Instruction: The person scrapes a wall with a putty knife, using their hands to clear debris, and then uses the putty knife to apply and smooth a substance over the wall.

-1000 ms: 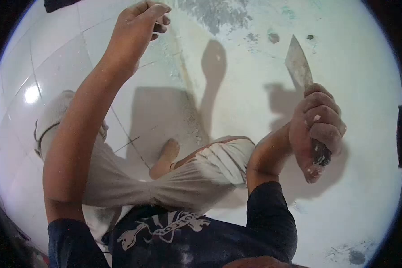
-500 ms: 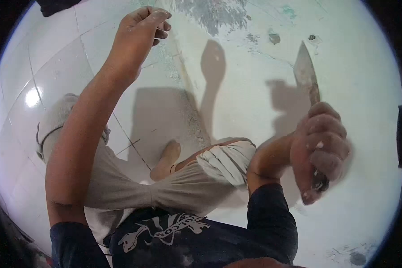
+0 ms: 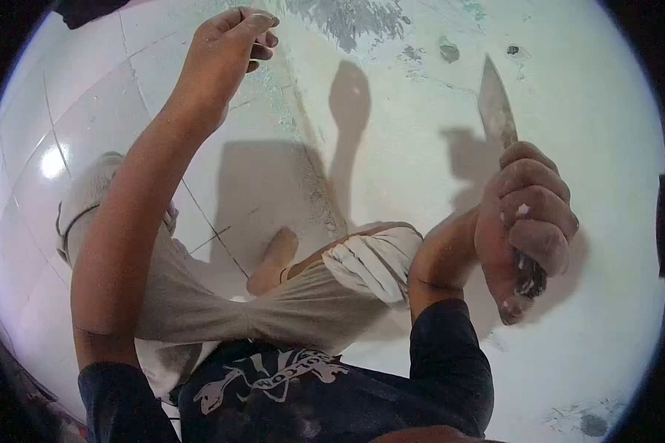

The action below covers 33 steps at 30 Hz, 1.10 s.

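Observation:
My right hand (image 3: 532, 214) is wrapped round the dark handle of a pointed metal blade tool (image 3: 498, 107), its tip pointing up and away from me. Pale specks dot the fingers. The tool is over the whitish wall surface (image 3: 421, 177), which bears its shadow. At the upper left, my left hand (image 3: 240, 37) is raised with fingers curled and thumb pressed near the index finger; whether anything small is between them cannot be made out.
Glossy white floor tiles (image 3: 89, 111) lie on the left, with crumbly debris (image 3: 318, 199) along their border with the wall. Grey rough patches (image 3: 355, 26) and small holes (image 3: 449, 50) mark the wall. My bent leg and bare foot (image 3: 275, 262) are below.
My right hand and the blade tool have moved slightly up and to the left. My left hand has barely shifted and keeps its curled shape.

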Available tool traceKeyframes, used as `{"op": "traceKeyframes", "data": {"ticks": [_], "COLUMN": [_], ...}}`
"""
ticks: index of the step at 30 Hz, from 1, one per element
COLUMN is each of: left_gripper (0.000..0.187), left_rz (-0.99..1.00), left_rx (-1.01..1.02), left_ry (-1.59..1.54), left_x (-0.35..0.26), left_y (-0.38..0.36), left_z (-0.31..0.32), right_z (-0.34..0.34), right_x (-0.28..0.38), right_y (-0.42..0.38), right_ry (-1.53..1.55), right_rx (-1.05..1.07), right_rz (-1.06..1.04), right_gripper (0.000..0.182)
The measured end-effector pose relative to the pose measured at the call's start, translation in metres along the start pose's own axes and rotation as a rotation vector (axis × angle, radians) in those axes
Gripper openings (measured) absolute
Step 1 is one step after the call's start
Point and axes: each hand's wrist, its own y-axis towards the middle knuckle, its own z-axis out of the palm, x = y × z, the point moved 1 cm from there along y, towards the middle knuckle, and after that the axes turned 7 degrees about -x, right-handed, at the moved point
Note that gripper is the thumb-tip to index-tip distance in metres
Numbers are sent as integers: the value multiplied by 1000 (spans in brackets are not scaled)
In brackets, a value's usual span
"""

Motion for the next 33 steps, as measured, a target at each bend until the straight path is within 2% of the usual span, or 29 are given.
{"op": "traceKeyframes", "data": {"ticks": [4, 7, 13, 16, 19, 20, 33], "left_gripper": [28, 28, 29, 28, 28, 28, 27], "left_rz": [-17, -44, 4, 61, 17, 27, 56], "left_rx": [-11, -16, -27, -3, 0, -18, -27], "left_ry": [-2, 18, 28, 36, -3, 39, 32], "left_x": [2, 1, -3, 0, -3, -1, -13], "left_y": [0, 0, -5, -4, -6, -6, -8], "left_z": [-1, 1, 0, -5, 0, 1, -5], "right_z": [3, -14, -19, -10, -24, -19, -8], "right_x": [-3, -16, -31, -44, -35, -28, -32], "right_y": [-1, -5, -7, -9, -16, -21, -25], "right_ry": [36, 16, 17, 45, 17, 89, 78], "right_rx": [-55, 179, 167, 134, 134, 53, -117], "right_rz": [-2, 178, 208, 198, 228, 248, 222], "right_gripper": [42, 45, 46, 46, 47, 53, 48]}}
